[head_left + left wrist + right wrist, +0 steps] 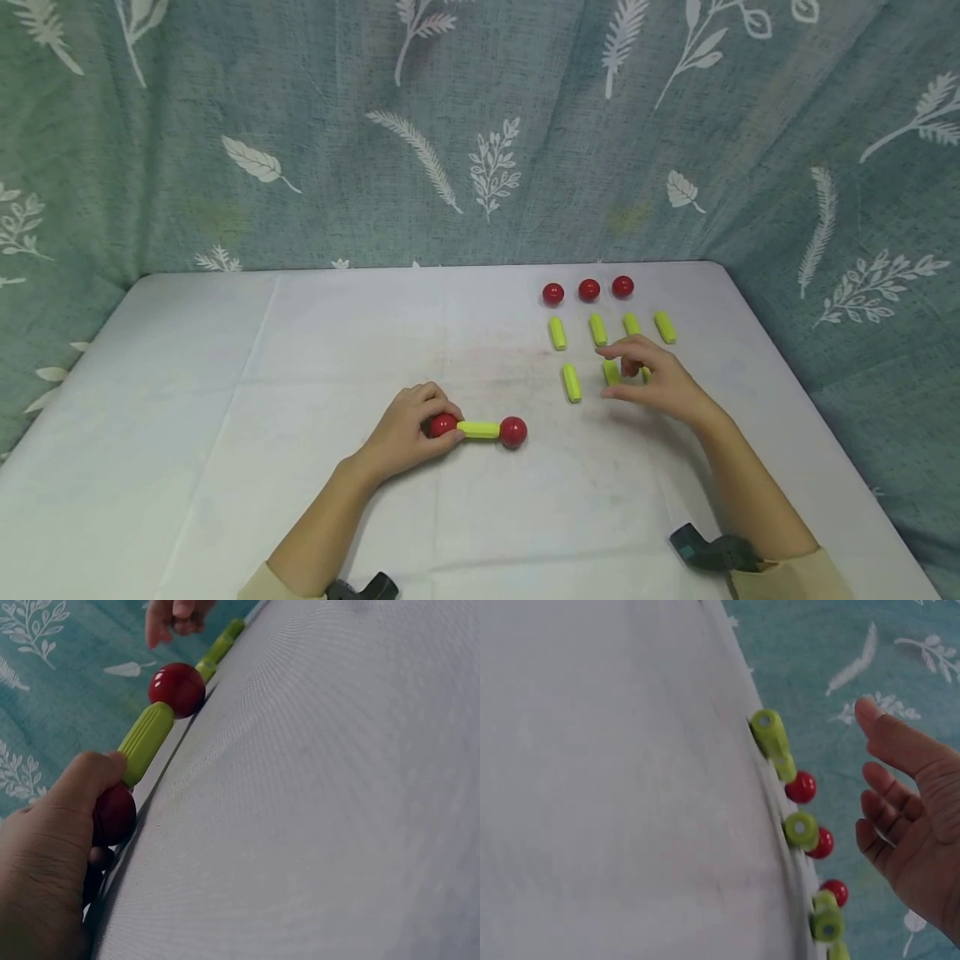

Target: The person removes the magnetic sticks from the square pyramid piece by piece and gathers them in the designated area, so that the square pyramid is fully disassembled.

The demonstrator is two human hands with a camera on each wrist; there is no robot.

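Observation:
My left hand (408, 429) grips a red ball (443, 424) between thumb and fingers. From that ball a yellow-green stick (480, 430) runs right to a second red ball (513, 432), the three in one line. The left wrist view shows the thumb over the joint of the held ball (116, 815) and the ribbed stick (146, 742). Over the loose sticks at the right, my right hand (660, 379) has its thumb and forefinger spread apart, holding nothing. A stick (611, 372) shows between those fingertips, and another beside it is partly hidden by the hand.
Three loose red balls (588, 290) line the table's far right edge. Before them lie several yellow-green sticks (557, 333) in two rows; in the right wrist view, a stick end (801, 827) bears a grey disc. A leaf-patterned curtain (322, 150) hangs behind the white-covered table (300, 350).

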